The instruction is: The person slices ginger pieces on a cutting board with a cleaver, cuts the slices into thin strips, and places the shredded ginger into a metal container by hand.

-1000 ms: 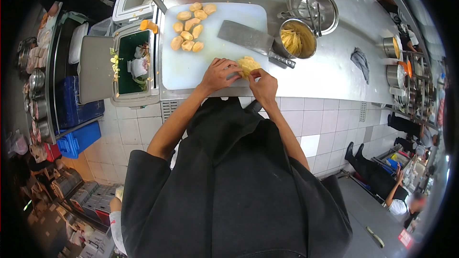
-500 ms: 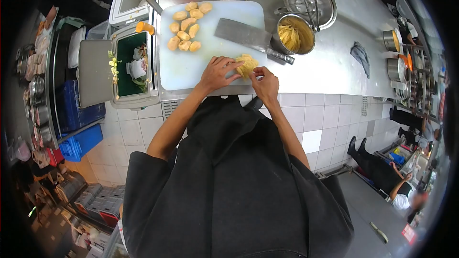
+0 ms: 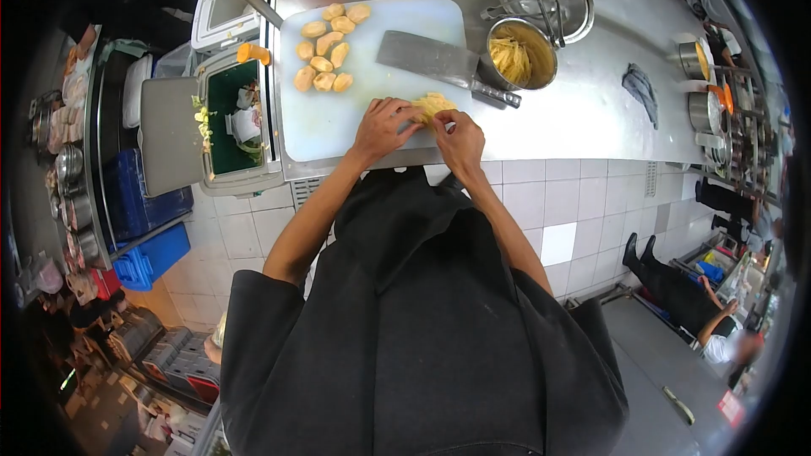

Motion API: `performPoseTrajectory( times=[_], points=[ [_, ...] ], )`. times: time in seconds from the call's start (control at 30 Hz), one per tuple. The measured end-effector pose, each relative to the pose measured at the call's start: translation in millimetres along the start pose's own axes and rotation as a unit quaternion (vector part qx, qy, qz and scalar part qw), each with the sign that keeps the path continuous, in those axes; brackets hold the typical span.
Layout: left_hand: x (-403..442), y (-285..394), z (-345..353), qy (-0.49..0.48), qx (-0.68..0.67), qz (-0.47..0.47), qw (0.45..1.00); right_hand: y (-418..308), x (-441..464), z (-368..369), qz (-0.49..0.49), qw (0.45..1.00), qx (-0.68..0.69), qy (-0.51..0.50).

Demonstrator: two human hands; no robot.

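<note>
A small heap of pale yellow potato strips (image 3: 434, 104) lies near the front right edge of the white cutting board (image 3: 329, 131). My left hand (image 3: 386, 128) curls its fingers and thumb around the heap's left side. From the right, my right hand (image 3: 460, 141) pinches at the strips with thumb and fingertips, which partly hide them. Just beyond lies a wide cleaver (image 3: 427, 57), its black handle pointing right. Several peeled potatoes (image 3: 321, 46) sit at the board's far left. Close to the handle stands a metal pot (image 3: 547, 67) holding more potato strips (image 3: 511, 59).
Behind the pot is a steel bowl (image 3: 579, 0) with utensils in it. A grey cloth (image 3: 639, 94) lies on the steel counter (image 3: 591, 118). Left of the board stands an open waste bin (image 3: 221, 131) with scraps. A person in dark clothes (image 3: 676, 283) is at far right.
My right hand has shifted slightly left and closed in on the potato strips, covering more of them. My left hand stays about where it was. The view has tilted slightly.
</note>
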State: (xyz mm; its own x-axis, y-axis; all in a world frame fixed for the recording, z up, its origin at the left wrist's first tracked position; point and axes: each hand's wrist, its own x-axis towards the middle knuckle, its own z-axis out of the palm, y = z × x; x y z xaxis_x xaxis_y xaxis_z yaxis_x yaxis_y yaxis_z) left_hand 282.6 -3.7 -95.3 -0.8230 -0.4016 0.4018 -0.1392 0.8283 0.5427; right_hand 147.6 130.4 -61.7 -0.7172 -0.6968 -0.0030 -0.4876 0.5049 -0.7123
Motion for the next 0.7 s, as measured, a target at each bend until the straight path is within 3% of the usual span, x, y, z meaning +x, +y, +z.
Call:
performPoseTrajectory(
  times=[0.2,0.3,0.6,0.7],
  points=[
    [0,-3,3,0.011,-0.02,-0.002,1.0,-6,-2,-14,0.05,0.996,0.069,0.006],
    [0,0,4,0.027,-0.041,0.002,0.999,10,-13,-28,0.023,0.995,-0.026,-0.092],
    [1,-3,4,0.022,-0.046,0.017,0.999,19,-15,3,-0.026,0.997,-0.044,-0.061],
    [-1,-4,5,0.027,-0.033,0.014,0.999,17,-15,-4,0.011,0.996,-0.032,-0.077]
  ],
)
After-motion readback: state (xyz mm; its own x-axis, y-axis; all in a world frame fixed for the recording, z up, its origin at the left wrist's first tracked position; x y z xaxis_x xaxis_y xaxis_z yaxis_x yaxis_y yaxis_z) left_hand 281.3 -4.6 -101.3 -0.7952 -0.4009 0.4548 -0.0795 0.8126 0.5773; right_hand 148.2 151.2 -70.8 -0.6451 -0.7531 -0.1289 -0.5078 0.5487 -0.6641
